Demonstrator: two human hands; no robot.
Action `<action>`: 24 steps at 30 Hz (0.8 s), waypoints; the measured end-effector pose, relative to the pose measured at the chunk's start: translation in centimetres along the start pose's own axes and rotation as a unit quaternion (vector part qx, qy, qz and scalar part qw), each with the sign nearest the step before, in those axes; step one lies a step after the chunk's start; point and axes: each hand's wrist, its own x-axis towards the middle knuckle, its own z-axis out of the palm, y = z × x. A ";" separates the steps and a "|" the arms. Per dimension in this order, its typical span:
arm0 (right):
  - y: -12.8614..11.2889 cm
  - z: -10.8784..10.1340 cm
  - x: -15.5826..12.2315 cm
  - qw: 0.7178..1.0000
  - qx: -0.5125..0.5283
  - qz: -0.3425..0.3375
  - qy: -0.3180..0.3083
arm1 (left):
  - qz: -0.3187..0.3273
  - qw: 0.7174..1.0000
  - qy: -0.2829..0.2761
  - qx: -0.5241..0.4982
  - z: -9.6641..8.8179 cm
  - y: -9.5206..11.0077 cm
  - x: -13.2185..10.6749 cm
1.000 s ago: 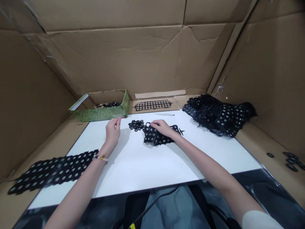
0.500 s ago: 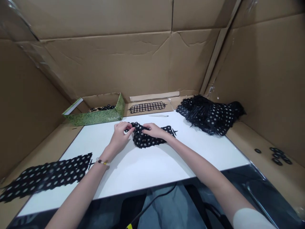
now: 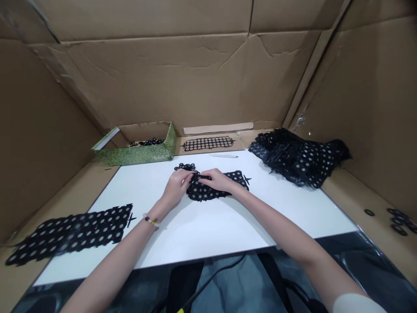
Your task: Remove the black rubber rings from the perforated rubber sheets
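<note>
On the white board [image 3: 202, 226] lies a black punched sheet [image 3: 224, 187] full of round holes, crumpled at its left end. My left hand [image 3: 177, 186] pinches that left end, fingers curled over it. My right hand [image 3: 217, 179] presses down on the sheet's middle with closed fingers, touching the left hand's fingertips. Just beyond my hands sits a small heap of loose black rings [image 3: 185, 167].
A green box [image 3: 140, 153] holding black rings stands at the back left. A flat punched strip [image 3: 208, 143] and a white pen [image 3: 224, 155] lie behind. A heap of black sheets [image 3: 296, 157] fills the back right. Spent sheets [image 3: 71, 232] lie at the left. Cardboard walls surround everything.
My left hand has come from near the green box to the sheet and taken its left end. The right hand has stayed on the sheet.
</note>
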 end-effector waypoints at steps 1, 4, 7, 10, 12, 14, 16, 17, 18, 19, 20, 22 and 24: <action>0.3 -0.1 0.0 1.000 -0.005 0.010 0.008 | -0.030 0.999 0.038 -0.013 -0.1 -0.4 0.2; 0.9 -0.5 0.1 0.999 -0.009 0.041 0.021 | -0.108 0.979 0.174 -0.022 -0.7 -2.4 0.9; 1.2 -0.7 0.1 0.998 0.017 0.050 0.018 | -0.096 0.977 0.168 0.088 -1.4 -5.0 1.3; 1.5 -0.3 0.1 0.997 0.051 0.053 0.035 | -0.091 0.977 0.061 0.182 -1.5 -6.7 1.3; 1.7 0.0 0.2 0.995 0.060 0.059 0.057 | -0.091 0.977 0.038 0.191 -1.3 -6.5 1.1; 1.9 0.3 0.2 0.994 0.053 0.064 0.071 | -0.069 0.982 0.070 0.163 -1.2 -5.1 0.9; 2.0 0.6 0.2 0.993 0.042 0.073 0.082 | -0.022 0.989 0.097 0.109 -0.9 -3.2 0.7; 2.0 0.7 0.2 0.992 0.038 0.079 0.089 | 0.005 0.993 0.086 0.081 -0.8 -2.3 0.6; 1.9 0.8 0.2 0.991 0.038 0.085 0.097 | 0.034 0.996 0.058 0.062 -0.6 -1.4 0.4; 1.8 0.8 0.2 0.990 0.045 0.089 0.104 | 0.054 0.997 0.031 0.052 -0.4 -0.7 0.2; 1.7 0.7 0.2 0.989 0.059 0.088 0.102 | 0.067 0.997 0.009 0.047 -0.2 -0.2 0.1; 1.5 0.5 0.2 0.989 0.106 0.071 0.069 | 0.072 0.996 0.001 0.049 0.2 0.3 -0.2; 1.4 0.1 0.2 0.987 0.155 0.041 0.021 | 0.073 0.996 0.024 0.053 0.3 0.4 -0.4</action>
